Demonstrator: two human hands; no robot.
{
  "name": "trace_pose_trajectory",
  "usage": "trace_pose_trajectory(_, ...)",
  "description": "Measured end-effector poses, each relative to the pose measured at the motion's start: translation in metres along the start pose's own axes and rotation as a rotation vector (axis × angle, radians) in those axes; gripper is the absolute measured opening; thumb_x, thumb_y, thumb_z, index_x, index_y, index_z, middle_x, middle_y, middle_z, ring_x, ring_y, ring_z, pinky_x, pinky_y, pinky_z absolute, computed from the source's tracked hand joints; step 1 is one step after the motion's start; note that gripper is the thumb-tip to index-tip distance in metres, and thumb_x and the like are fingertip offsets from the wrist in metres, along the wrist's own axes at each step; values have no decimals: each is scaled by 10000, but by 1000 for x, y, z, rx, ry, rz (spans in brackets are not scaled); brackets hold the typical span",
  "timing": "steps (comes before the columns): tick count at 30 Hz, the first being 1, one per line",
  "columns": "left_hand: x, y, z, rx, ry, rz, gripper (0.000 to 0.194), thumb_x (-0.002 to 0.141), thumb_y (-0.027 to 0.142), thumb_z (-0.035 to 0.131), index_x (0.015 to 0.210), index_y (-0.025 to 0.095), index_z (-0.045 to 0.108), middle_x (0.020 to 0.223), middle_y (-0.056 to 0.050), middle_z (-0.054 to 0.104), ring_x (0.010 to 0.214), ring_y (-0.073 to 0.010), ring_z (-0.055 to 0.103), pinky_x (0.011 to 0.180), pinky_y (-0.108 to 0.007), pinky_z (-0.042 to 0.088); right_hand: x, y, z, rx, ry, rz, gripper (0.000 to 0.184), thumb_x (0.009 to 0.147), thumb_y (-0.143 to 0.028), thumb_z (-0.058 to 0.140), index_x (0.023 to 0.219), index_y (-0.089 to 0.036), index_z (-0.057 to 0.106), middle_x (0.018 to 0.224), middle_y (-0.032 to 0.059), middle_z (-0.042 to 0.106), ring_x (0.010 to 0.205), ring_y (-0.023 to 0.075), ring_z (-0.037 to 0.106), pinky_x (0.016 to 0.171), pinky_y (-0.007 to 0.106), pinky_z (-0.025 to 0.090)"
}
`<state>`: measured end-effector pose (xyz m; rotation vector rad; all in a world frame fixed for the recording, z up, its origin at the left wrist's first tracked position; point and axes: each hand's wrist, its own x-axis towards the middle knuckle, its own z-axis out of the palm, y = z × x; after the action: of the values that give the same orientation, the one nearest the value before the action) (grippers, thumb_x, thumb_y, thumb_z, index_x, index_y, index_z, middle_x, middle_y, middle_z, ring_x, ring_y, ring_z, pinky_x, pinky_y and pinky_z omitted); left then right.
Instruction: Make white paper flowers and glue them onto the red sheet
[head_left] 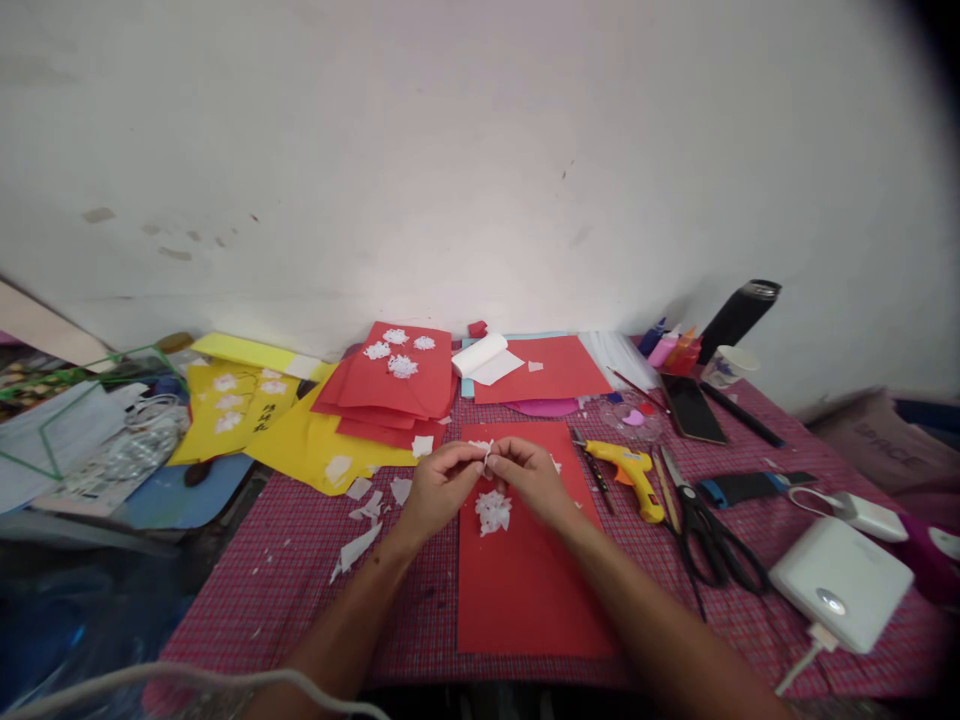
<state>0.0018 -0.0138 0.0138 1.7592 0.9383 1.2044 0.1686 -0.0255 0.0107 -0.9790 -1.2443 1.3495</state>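
My left hand (445,484) and my right hand (531,480) meet over a red sheet of paper (525,600). Fingertips of both pinch a small piece of white paper (488,452) between them. Just below the fingers, a crumpled white paper flower (493,512) lies on the red sheet. More white bits show at the sheet's upper part, partly hidden by my hands. To the left of my left hand, torn white paper scraps (355,552) are scattered on the checked tablecloth (300,610).
A red sheet with several white flowers (403,366) tops a stack at the back left, near yellow sheets (300,445). A white paper roll (480,355) lies behind. On the right are a yellow glue gun (630,472), black scissors (709,545), a phone (691,408) and a white adapter (841,582).
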Motion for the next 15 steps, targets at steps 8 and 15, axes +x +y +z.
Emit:
trace_pose_trajectory(8, 0, 0, 0, 14, 0, 9, 160, 862, 211, 595, 970, 190, 711, 983, -59, 708, 915, -166, 652, 841, -290, 512, 0, -2, -1, -12, -19, -8, 224, 823, -380, 644, 763, -169, 597, 632, -17, 572, 496, 97, 474, 465, 222, 361)
trace_pose_trajectory(15, 0, 2, 1, 72, 6, 55, 158, 859, 194, 594, 966, 196, 710, 987, -55, 703, 919, -163, 647, 859, -300, 506, 1, 1, -2, -16, -9, 0, 241, 813, -395, 655, 760, -169, 589, 639, -14, 579, 500, 96, 477, 470, 220, 365)
